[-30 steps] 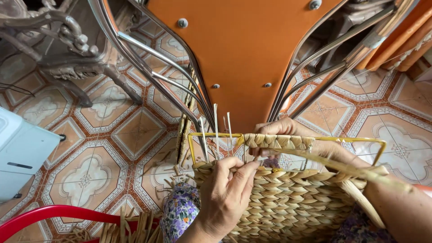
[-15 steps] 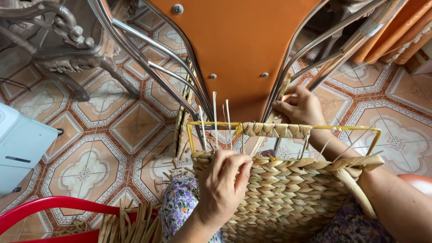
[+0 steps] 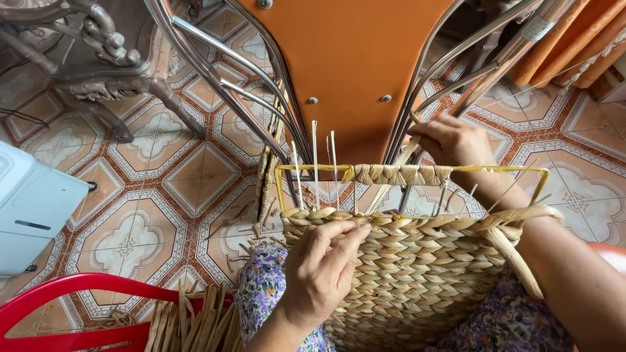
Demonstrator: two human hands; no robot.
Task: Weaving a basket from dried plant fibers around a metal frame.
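Woven basket point(image 3: 417, 274) sits in the lap over flowered cloth point(image 3: 261, 287), its open top facing away from the person toward the orange chair seat point(image 3: 358, 65). Braided straw wall is built up roughly to the level of the left hand; above it stands a yellow wire frame point(image 3: 282, 189), a rectangle whose long axis runs left to right across the view.

Left hand point(image 3: 323, 270) lies on the near face of the basket at its left end, fingers curled and pinching the top braid point(image 3: 313, 216) just below the thin upright stakes point(image 3: 315, 156). Stakes point straight up and away, toward the chair.

Right hand point(image 3: 450, 140) is beyond the frame's far rail, closed around a flat straw strand point(image 3: 391, 182) that slants down and to the left from the fist toward the wrapped section of rail point(image 3: 398, 174). That wrapped section covers only the middle of the rail; bare wire shows on either side.

Right hand is the nearer of the two to the rail; the wrap lies just below and left of it. Left hand is well below, on the woven body.

Loose straw bundle point(image 3: 195, 322) rests by a red plastic rim point(image 3: 72, 287) at lower left, over patterned floor tiles point(image 3: 130, 241)
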